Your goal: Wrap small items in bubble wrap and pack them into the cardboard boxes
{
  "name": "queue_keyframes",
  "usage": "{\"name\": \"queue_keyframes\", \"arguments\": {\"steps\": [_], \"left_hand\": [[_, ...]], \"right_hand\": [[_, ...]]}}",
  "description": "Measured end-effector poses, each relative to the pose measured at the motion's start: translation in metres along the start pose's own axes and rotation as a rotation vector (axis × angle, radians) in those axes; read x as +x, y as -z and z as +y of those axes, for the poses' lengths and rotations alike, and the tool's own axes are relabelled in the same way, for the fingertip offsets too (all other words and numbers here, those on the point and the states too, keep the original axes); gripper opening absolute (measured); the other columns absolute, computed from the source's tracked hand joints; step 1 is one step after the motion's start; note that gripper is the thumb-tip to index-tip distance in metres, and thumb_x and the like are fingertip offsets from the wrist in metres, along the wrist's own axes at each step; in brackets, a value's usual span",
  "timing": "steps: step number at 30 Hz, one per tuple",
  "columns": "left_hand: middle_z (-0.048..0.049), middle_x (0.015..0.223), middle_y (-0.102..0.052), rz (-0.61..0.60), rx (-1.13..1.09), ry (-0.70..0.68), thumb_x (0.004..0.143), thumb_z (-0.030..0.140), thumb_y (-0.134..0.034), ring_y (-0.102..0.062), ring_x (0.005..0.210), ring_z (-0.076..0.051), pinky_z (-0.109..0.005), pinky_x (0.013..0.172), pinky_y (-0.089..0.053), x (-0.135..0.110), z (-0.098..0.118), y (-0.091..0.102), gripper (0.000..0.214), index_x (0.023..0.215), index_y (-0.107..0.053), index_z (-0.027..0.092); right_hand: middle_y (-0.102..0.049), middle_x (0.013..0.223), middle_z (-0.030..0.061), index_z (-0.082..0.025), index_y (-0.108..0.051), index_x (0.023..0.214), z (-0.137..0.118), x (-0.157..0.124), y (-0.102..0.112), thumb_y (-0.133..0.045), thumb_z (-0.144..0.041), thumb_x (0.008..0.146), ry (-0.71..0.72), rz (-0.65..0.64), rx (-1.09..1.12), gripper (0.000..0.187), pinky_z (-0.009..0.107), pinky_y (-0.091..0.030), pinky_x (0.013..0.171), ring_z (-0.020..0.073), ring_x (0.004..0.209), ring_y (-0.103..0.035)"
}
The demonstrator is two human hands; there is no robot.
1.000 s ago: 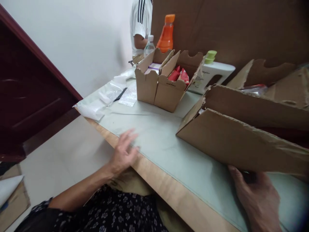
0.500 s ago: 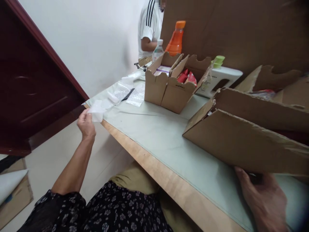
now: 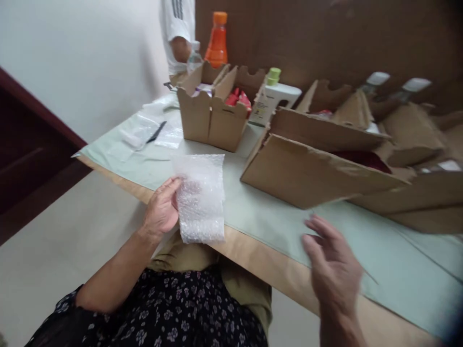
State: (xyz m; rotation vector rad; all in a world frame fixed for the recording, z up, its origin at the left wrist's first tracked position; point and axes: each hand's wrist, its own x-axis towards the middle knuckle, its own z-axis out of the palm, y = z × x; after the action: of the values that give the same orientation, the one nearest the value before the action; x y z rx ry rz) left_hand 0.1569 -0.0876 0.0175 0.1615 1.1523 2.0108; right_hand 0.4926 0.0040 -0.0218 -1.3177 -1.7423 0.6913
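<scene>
My left hand pinches the left edge of a clear bubble wrap bag, holding it up over the table's front edge. Part of the left fingers shows through the plastic. On the right, my right hand is held above the table with nothing in it, thumb and fingers apart. Just beyond that hand is a long cardboard box with something dark red inside. More bubble wrap pieces lie on the table's far left, beside a dark strip-like item.
Two joined cardboard bins hold red packets. Behind them stand an orange bottle, a clear bottle and a white jug with a green cap. More cardboard bins line the right. A person in a white shirt is at the back.
My left hand has brought the bubble wrap bag rightward, in front of me. My right hand has come away from the long box's lower edge. The view has turned right.
</scene>
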Motion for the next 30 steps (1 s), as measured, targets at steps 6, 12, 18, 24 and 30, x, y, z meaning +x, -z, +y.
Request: {"name": "queue_keyframes", "arguments": {"steps": [6,12,18,24,30], "left_hand": [[0.0027,0.085,-0.077,-0.166,-0.06,0.199,0.074,0.021,-0.088,-0.072,0.079,-0.013,-0.024,0.081,-0.058,-0.022,-0.043,-0.039,0.017,0.084,-0.073,0.018],[0.0017,0.087,-0.077,-0.223,0.058,0.232,0.074,0.018,-0.084,-0.073,0.082,-0.014,-0.025,0.083,-0.056,-0.022,-0.054,-0.034,0.019,0.087,-0.071,0.019],[0.0039,0.075,-0.071,-0.248,0.168,0.204,0.066,0.012,-0.082,-0.069,0.074,-0.014,-0.028,0.079,-0.057,-0.013,-0.054,-0.029,0.026,0.08,-0.063,0.021],[-0.012,0.108,-0.078,-0.378,0.16,0.25,0.071,0.042,-0.079,-0.073,0.106,-0.03,-0.043,0.092,-0.06,0.003,-0.031,-0.034,0.059,0.124,-0.071,0.019],[-0.0129,0.111,-0.079,-0.532,0.629,0.104,0.069,0.049,-0.089,-0.072,0.099,-0.028,-0.034,0.083,-0.06,0.028,-0.024,-0.033,0.054,0.115,-0.08,0.023]], "right_hand": [[-0.063,0.15,0.0152,-0.027,-0.048,0.153,-0.054,-0.055,-0.054,-0.08,-0.054,0.084,-0.295,-0.382,0.648,0.082,0.047,-0.058,0.107,0.0297,0.135,-0.064],[-0.079,0.121,0.0106,-0.023,-0.067,0.128,-0.053,-0.078,-0.061,-0.076,-0.044,0.09,-0.468,-0.326,0.756,0.045,0.042,-0.062,0.101,0.0239,0.107,-0.076],[-0.082,0.103,0.0072,-0.022,-0.075,0.11,-0.047,-0.052,-0.033,-0.071,-0.042,0.094,-0.363,-0.23,0.572,0.026,0.032,-0.065,0.079,0.0213,0.09,-0.078],[-0.081,0.093,0.0016,-0.026,-0.079,0.102,-0.05,-0.009,0.004,-0.065,-0.019,0.096,0.112,-0.128,0.213,0.016,0.026,-0.062,0.075,0.0159,0.084,-0.076],[-0.081,0.088,0.0018,-0.024,-0.08,0.103,-0.048,0.02,0.021,-0.063,-0.021,0.098,0.248,-0.247,0.095,0.018,0.025,-0.062,0.072,0.0154,0.077,-0.076]]}}
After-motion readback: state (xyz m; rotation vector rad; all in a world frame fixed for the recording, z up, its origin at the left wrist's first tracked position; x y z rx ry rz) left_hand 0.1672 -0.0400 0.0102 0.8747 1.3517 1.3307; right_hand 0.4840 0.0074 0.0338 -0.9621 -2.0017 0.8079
